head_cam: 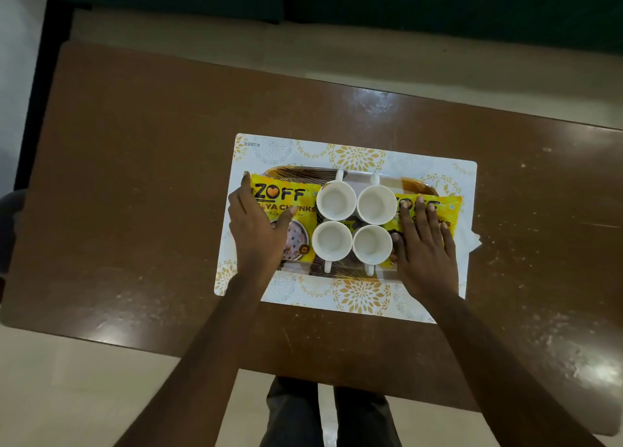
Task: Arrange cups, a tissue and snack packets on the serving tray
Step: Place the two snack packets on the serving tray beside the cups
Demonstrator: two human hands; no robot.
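Note:
A brown-and-gold serving tray (296, 171) lies on a white placemat with gold flowers (357, 158). Several white cups (336, 200) stand in a tight square at the tray's middle, handles pointing away and towards me. A yellow snack packet (286, 193) lies on the tray's left side, and my left hand (258, 231) rests flat on its left part, fingers apart. A second yellow packet (448, 210) lies on the right side under my right hand (424, 244), fingers spread on it. A white tissue (470, 241) pokes out from beneath the right packet.
The placemat sits on a dark brown wooden table (135, 193). A dark sofa (404, 1) runs along the far side. My legs (330, 413) show below the table's near edge.

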